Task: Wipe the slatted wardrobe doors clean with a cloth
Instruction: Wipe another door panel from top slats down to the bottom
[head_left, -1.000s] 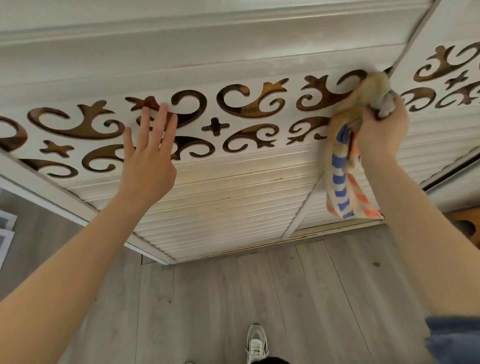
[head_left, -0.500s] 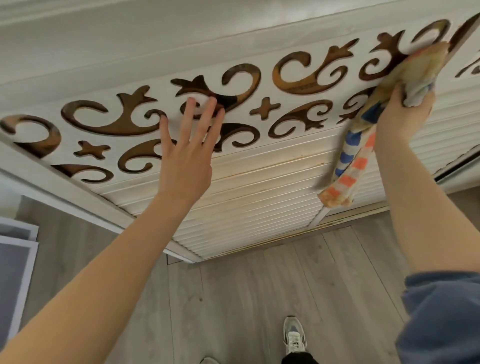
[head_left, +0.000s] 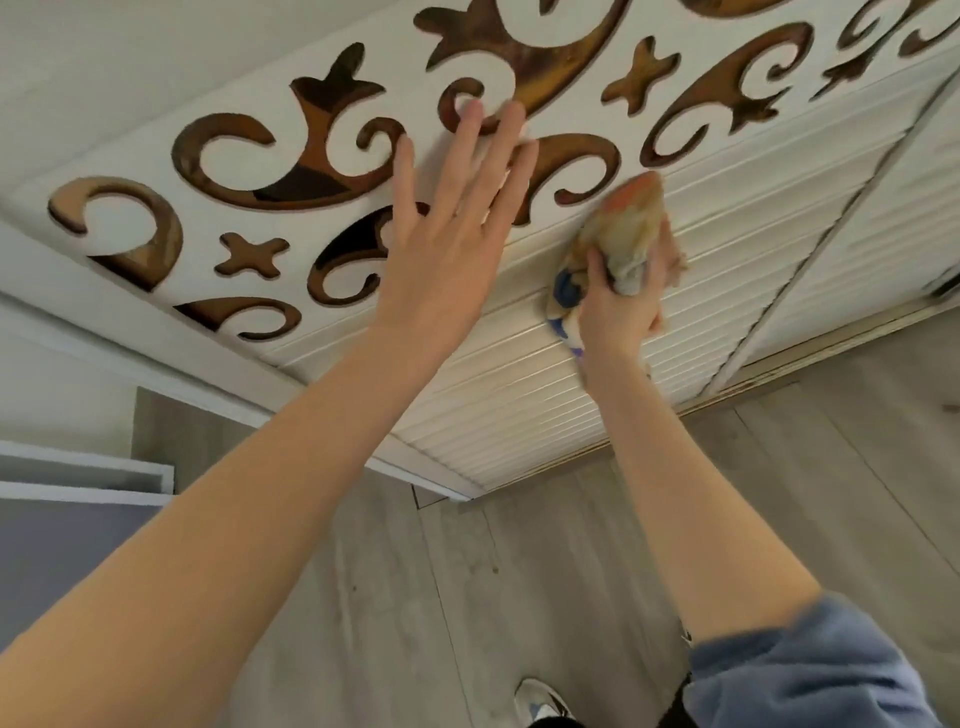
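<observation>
A white slatted wardrobe door (head_left: 498, 405) fills the upper part of the view, with a band of brown scroll cut-outs (head_left: 291, 171) above the slats. My left hand (head_left: 447, 234) lies flat against that band, fingers spread, holding nothing. My right hand (head_left: 623, 301) is closed around a bunched cloth (head_left: 626, 223), beige with orange and blue stripes, and presses it on the top slats just below the cut-outs. A second slatted door (head_left: 883, 234) stands to the right of a thin vertical divider.
Grey wood-look floor (head_left: 519, 571) runs below the doors, with my shoe (head_left: 537, 699) at the bottom edge. A white-framed grey panel (head_left: 62, 519) sits at the lower left. My blue sleeve (head_left: 810, 670) is pushed up at the lower right.
My right hand has carried the cloth leftward and down, from the scroll band near the divider onto the top slats beside my left hand. The view has swung closer to the door.
</observation>
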